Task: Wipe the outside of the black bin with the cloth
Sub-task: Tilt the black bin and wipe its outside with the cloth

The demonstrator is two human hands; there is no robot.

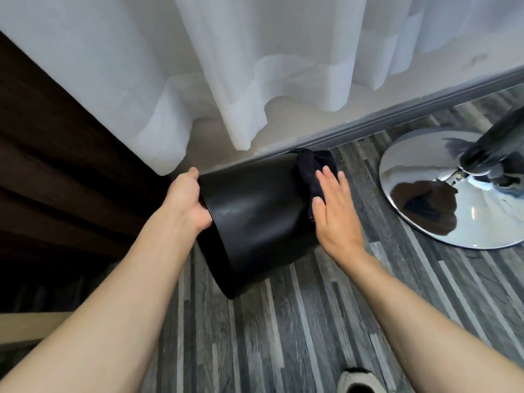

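Two hands (185, 201) (334, 211) on black bin (255, 211)

Both forearms bare, no sleeves, no watch or rings on left hand (187, 201) or right hand (334, 211). Pale grey-white slipper toe (357, 381) w/ dark edge, bottom of view.

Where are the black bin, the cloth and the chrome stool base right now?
black bin (255, 211): head view, on its curved outer side wall.
cloth (310, 168): head view, on the bunched dark fabric above the right hand's fingers.
chrome stool base (465, 205): head view, on the mirrored disc's sloping surface.
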